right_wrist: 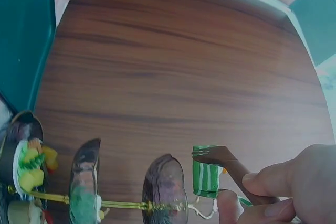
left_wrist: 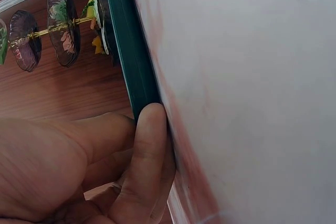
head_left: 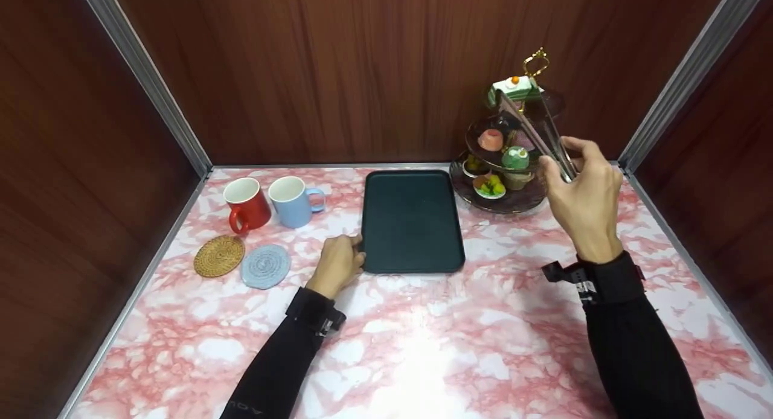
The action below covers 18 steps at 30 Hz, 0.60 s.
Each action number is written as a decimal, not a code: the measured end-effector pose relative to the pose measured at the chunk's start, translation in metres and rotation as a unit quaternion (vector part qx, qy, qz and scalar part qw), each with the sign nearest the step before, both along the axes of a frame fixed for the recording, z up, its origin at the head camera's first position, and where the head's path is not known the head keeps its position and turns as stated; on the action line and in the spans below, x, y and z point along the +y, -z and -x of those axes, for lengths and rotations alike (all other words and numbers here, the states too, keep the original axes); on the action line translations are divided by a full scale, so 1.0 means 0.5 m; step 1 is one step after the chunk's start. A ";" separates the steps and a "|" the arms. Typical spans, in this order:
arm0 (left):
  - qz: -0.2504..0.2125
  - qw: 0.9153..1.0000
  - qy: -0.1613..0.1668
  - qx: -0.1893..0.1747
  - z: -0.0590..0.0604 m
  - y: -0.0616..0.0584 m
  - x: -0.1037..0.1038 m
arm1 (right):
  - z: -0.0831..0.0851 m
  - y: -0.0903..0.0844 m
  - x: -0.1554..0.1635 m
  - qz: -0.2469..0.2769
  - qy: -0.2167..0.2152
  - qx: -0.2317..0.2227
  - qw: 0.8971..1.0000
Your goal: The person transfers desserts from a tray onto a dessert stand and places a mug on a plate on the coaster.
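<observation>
My right hand (head_left: 586,195) grips metal tongs (head_left: 531,129) at the right. Between the tong tips is a green-and-white cake slice (head_left: 507,92) with an orange topping. In the right wrist view the cake slice (right_wrist: 205,179) hangs just off the top plate of a three-tier dessert stand (right_wrist: 165,187), by its gold handle. Low at the left side of a dark green tray (head_left: 412,223), my left hand (head_left: 335,262) pinches the rim. The left wrist view shows its fingers against the edge of the tray (left_wrist: 131,51).
A red mug (head_left: 256,207) and a light blue mug (head_left: 294,209) stand at the left. In front of them lie a brown woven coaster (head_left: 219,256) and a grey-blue one (head_left: 266,266). Several desserts fill the lower tiers. Wood-look panels (head_left: 362,75) enclose the marbled table (head_left: 386,346).
</observation>
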<state>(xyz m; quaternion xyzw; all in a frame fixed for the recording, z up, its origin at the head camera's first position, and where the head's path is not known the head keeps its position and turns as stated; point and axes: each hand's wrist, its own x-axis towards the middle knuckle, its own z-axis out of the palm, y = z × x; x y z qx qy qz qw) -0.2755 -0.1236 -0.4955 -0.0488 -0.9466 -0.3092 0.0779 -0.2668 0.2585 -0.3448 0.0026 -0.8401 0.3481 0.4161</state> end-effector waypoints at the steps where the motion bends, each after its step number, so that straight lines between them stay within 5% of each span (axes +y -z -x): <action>1: -0.002 1.000 0.000 -0.001 0.000 0.000 0.000 | 0.000 -0.002 0.004 -0.002 0.005 -0.001 1.000; 18: -0.004 1.000 0.002 -0.008 -0.001 0.000 0.000 | -0.008 -0.051 0.058 -0.009 0.056 -0.064 0.996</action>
